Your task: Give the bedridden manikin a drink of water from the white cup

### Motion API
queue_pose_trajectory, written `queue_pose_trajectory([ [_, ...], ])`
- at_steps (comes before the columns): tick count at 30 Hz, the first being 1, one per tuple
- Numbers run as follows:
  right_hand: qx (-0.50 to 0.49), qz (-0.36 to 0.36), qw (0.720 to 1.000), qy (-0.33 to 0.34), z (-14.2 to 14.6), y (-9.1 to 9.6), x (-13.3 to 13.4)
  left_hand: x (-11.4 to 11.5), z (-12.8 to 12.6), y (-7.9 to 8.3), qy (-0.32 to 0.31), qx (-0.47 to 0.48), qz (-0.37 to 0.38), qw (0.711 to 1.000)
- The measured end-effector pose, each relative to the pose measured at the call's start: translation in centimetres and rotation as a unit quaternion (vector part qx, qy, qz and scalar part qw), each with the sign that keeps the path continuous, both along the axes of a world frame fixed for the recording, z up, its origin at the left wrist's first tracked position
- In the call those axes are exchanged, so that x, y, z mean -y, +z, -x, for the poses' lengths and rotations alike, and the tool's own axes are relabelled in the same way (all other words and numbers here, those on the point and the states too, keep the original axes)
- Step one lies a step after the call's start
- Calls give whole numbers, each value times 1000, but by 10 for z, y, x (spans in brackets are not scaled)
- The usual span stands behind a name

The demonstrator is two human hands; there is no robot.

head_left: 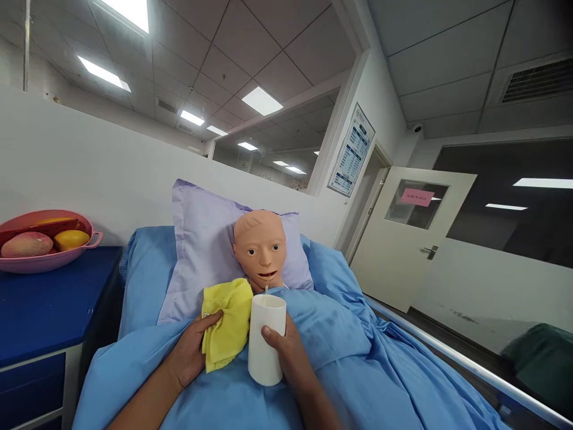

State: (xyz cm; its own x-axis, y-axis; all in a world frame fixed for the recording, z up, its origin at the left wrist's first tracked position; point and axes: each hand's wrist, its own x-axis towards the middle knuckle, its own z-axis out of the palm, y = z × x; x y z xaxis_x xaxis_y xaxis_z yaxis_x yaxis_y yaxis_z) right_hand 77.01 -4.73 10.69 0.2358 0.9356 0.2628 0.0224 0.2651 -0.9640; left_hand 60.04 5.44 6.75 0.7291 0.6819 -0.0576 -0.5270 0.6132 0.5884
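My right hand (286, 346) is wrapped round a white cup (264, 352), held upright over the bed with its thumb across the front. A thin straw (267, 286) rises from the cup toward the mouth of a training manikin (259, 245); whether its tip is inside the lips I cannot tell. My left hand (194, 343) grips a folded yellow cloth (228, 322) just left of the cup, below the manikin's chin. The manikin's head lies against a lilac pillow (192, 251), and a blue quilt (331, 340) covers its body.
On a blue bedside cabinet (40, 310) at left stands a pink basket (49, 261) with fruit. A bed rail (465, 370) runs along the right side. Behind the bed is a white partition (111, 173), and a door (403, 239) stands ajar at right.
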Motion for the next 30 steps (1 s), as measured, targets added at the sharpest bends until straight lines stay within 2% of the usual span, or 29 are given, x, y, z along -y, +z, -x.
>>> queue_pose_trajectory([
  [7,7,-13,1000,3,-2,-2,-2,-3,-1,-4,3,1,-8,1000],
  [16,14,-14,1000,8,-1,1,1,1,0,4,8,-7,1,1000],
  [30,8,-16,1000,13,-4,-6,-3,1,-1,3,10,5,4,1000],
])
